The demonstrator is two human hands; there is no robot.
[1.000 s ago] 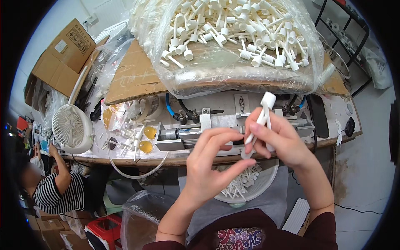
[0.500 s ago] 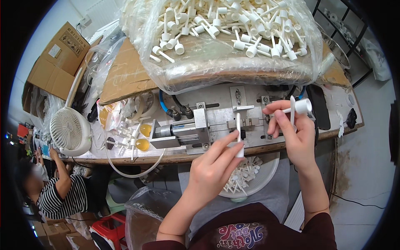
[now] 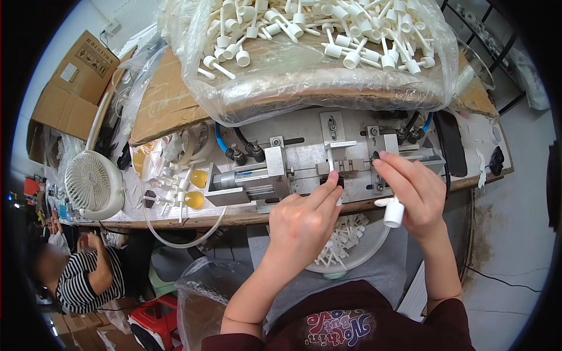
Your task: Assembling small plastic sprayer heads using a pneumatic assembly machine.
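Observation:
My left hand (image 3: 304, 219) is closed on a white stemmed cap (image 3: 330, 159). The stem points away from me into the small metal clamp (image 3: 348, 166) in the middle of the bench fixture; my fingers mostly cover the cap end. My right hand (image 3: 418, 193) is closed too, with another white stemmed cap (image 3: 393, 215) hanging below its curled fingers, open end toward me. Its thumb and index fingertips meet at a small dark part (image 3: 375, 156) by the fixture's right side; whether they press or pinch it I cannot tell.
Beyond the fixture, a plastic-lined carton (image 3: 328, 90) holds many white stemmed caps. A white basket (image 3: 380, 237) of similar pieces sits below the bench edge. On the left are an air cylinder (image 3: 249, 178), yellow-filled pieces (image 3: 194, 200) and a white fan (image 3: 93, 184). Another person (image 3: 88, 275) sits far left.
My left hand has brought its stemmed cap into the fixture. My right hand has lowered and turned, so its cap now hangs below the fingers, and its fingertips have reached the fixture's right side.

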